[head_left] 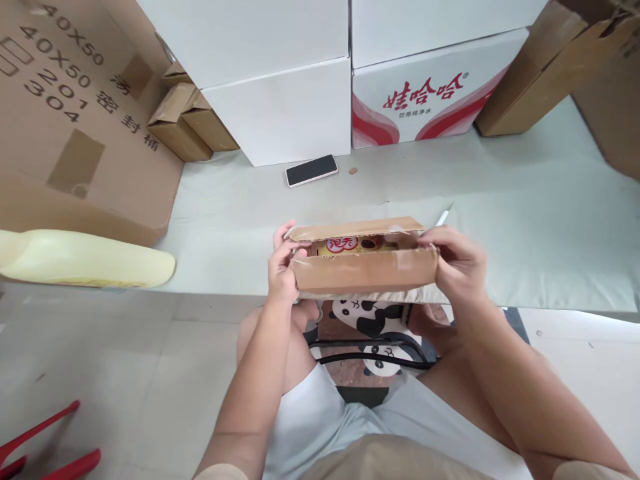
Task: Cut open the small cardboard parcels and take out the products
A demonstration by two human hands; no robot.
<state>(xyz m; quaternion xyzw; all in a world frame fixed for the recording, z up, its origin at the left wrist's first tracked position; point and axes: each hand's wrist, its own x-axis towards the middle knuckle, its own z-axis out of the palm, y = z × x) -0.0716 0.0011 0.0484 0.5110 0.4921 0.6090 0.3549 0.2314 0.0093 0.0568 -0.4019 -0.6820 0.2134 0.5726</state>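
A small brown cardboard box (365, 272) is held between my two hands at the table's front edge. Its top flaps stand partly apart, and a yellow package (360, 245) with red lettering shows in the gap. My left hand (286, 267) grips the box's left end, fingers at the flap and thumb at the opening. On the right end, my right hand (457, 263) is closed round the corner, its fingertips at the flap edge. Just behind that hand lies a thin white pointed tool (444, 214), its lower part hidden.
A phone-like dark slab (312, 171) lies toward the back, before white cartons (280, 113) and a red-and-white carton (430, 93). A large cardboard box (75, 167) and a pale yellow bottle (90, 259) are at left. Brown boxes (525, 80) stand at right.
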